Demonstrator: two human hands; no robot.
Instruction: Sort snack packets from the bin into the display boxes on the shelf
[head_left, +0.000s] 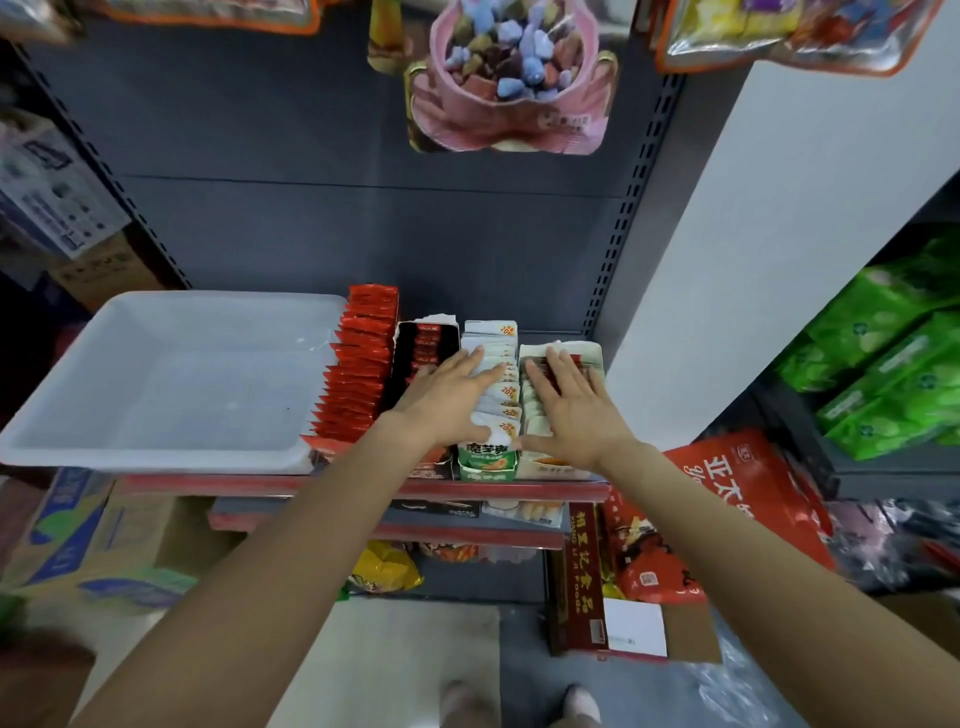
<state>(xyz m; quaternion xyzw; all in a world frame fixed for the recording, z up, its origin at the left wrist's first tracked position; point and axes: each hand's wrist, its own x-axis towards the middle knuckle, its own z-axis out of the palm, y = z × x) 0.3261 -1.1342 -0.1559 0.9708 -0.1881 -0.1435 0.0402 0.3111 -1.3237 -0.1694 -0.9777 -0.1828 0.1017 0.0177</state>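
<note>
A white plastic bin sits on the left of the shelf with nothing visible inside. Right of it stand several display boxes: a row of red packets, a dark box with red-and-black packets, a green-fronted box of white packets and a pale box at the right end. My left hand lies flat with straight fingers on the white packets in the green-fronted box. My right hand lies flat on the packets in the pale box.
The shelf's red front edge runs below the boxes, with a lower shelf of snacks under it. A pink snack bag hangs above. Green packs fill the right-hand shelving. Cardboard boxes and red bags stand on the floor.
</note>
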